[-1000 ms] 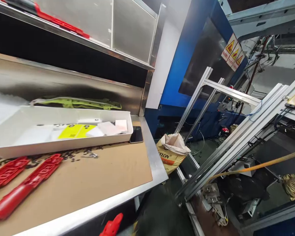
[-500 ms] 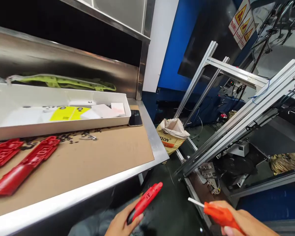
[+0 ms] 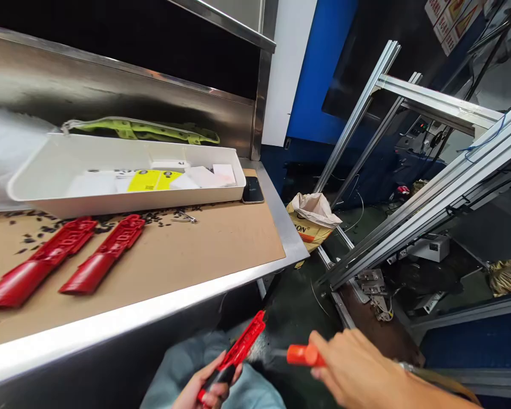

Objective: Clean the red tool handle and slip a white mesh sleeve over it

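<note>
Left hand [image 3: 206,386]: at 6 o'clock, fingers closed around a red plastic part [image 3: 238,352].
Right hand [image 3: 357,369]: at 5 o'clock, gripping an orange-handled tool [image 3: 300,355], tip near that part.
Bench [image 3: 255,275]: two red parts [image 3: 68,258] lying at 9 o'clock, seemingly finished; black shavings [image 3: 153,217] scattered before the white tray [image 3: 68,196].

A single head-worn camera looks forward and down from above the person's lap, close over both hands at the bottom edge. It faces the steel workbench [image 3: 221,287] at left and, probably further off, the aluminium frame [image 3: 413,221] at right.
</note>
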`<state>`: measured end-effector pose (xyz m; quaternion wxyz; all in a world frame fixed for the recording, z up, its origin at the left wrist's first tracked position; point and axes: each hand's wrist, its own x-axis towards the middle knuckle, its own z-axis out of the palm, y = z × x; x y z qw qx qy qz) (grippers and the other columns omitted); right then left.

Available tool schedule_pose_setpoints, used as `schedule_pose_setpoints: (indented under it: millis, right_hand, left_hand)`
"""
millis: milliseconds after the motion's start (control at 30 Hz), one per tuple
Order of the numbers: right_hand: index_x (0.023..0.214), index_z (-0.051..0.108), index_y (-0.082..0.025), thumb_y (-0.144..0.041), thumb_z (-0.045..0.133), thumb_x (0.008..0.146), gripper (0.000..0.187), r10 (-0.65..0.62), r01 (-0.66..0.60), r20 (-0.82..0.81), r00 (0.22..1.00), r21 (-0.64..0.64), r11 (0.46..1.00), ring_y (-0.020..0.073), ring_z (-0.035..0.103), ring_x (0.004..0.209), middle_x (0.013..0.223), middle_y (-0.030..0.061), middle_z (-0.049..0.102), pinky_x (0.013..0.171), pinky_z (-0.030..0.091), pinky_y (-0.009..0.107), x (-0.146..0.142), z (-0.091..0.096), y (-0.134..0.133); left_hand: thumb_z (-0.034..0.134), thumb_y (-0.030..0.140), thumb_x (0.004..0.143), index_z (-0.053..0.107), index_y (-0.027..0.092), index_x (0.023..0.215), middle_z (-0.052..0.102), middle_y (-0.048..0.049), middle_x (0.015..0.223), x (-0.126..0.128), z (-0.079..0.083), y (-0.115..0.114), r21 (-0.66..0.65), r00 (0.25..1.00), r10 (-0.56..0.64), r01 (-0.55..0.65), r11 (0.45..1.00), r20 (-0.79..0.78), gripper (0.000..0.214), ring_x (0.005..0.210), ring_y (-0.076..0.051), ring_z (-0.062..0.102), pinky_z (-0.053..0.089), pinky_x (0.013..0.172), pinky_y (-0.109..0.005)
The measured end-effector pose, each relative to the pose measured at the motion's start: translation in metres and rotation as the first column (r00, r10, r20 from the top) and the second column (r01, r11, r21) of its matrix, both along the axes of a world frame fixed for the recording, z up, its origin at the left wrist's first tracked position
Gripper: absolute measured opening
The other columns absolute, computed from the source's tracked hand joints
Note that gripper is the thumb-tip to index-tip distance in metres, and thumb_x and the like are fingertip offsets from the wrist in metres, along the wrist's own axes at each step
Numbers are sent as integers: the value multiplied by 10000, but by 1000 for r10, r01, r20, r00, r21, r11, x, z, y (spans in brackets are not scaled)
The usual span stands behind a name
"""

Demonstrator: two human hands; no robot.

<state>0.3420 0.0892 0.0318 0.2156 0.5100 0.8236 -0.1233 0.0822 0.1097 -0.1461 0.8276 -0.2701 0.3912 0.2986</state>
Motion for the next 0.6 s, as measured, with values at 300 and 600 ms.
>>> schedule_pose_setpoints:
  millis: [300, 600]
  right_hand:
    - [1079, 554, -212, -293, 513, 935, 170, 77, -77, -2, 997, 54, 996, 258, 670, 706, 821, 65, 706, 558, 278, 324, -19, -2, 12]
    - [1133, 551, -194, -270, 467, 967, 202, -3, 3, 19, 1000, 19, 1000, 272, 682, 807, 904, 85, 709, 638, 368, 317, -17, -1, 16]
  left_hand:
    - [333, 298, 1003, 561, 59, 975, 540, -104, 705, -8, 4, -15, 17, 1000, 24, -24, 1000, 9, 331, 335, -13, 374, 300, 274, -79]
    - [497, 185, 917, 588, 52, 826, 593, -113, 722, -16, -12, -20, 250, 953, -60, 138, 958, -298, 185, 387, -59, 414, 378, 313, -150]
